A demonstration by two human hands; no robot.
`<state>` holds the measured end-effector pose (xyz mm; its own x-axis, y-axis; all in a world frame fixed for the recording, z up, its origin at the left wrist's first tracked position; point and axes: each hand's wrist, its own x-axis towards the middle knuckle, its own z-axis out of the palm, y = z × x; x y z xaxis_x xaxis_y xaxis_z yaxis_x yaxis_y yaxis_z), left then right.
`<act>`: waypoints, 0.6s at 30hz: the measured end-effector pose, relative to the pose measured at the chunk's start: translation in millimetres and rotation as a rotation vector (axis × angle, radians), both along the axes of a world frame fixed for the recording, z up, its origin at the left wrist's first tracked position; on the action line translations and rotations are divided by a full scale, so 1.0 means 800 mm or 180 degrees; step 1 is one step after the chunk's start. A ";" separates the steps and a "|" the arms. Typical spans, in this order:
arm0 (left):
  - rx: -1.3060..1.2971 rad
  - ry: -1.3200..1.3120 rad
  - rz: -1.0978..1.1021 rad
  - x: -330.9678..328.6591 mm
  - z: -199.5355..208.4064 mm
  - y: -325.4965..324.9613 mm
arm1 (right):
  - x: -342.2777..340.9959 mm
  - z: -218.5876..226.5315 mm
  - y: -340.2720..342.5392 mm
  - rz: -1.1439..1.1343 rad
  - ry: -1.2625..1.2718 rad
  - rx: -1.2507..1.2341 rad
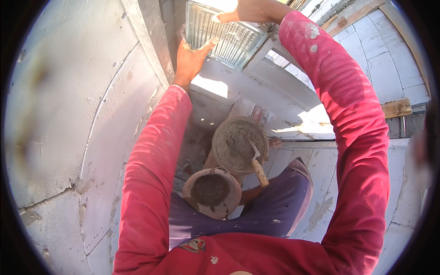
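A clear ribbed glass block (229, 39) is up at the wall opening, tilted in the view. My left hand (192, 60) grips its lower left side, thumb on the ribbed face and fingers partly hidden along the edge. Across its upper right part reaches my right hand (252, 11), the thumb pressed on the glass; the other fingers are mostly out of sight. Below, a trowel (259, 172) with a pale handle rests in a round bucket (218, 156) of grey mortar, apart from both hands.
A second bucket (234, 201) with dark wet contents stands nearer my legs. To the left rises a pale plastered wall (59, 114). A framed opening (284, 64) lies beside the block, and a wooden board end (397, 108) juts out at the right.
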<state>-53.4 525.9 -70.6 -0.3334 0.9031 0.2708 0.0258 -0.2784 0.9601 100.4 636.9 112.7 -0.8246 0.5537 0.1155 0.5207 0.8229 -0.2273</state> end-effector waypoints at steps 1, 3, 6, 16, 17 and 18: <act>-0.0034 0.0022 0.0014 0.003 0.005 -0.002 | 0.003 0.003 -0.002 -0.0081 -0.0059 -0.0070; -0.0146 -0.0011 -0.0019 0.005 0.007 -0.001 | 0.007 0.003 0.001 -0.0150 -0.0123 -0.0037; -0.0123 -0.0207 -0.0094 0.001 -0.006 0.010 | 0.005 0.001 0.009 -0.0081 -0.0153 0.0169; -0.0517 -0.0225 0.0592 0.013 -0.048 -0.033 | -0.002 0.019 0.005 0.0482 -0.0570 0.0213; -0.0589 -0.0371 0.0539 0.011 -0.055 -0.030 | 0.005 0.017 0.002 0.0170 -0.0527 0.0206; -0.0641 -0.0308 0.0546 0.011 -0.059 -0.029 | 0.005 0.016 -0.001 0.0094 -0.0557 0.0184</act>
<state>-44.9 502.7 -117.5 -0.5015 0.8637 0.0512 -0.0384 -0.0813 0.9959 104.0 636.4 125.9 -0.8508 0.5255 -0.0001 0.5235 0.8476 -0.0873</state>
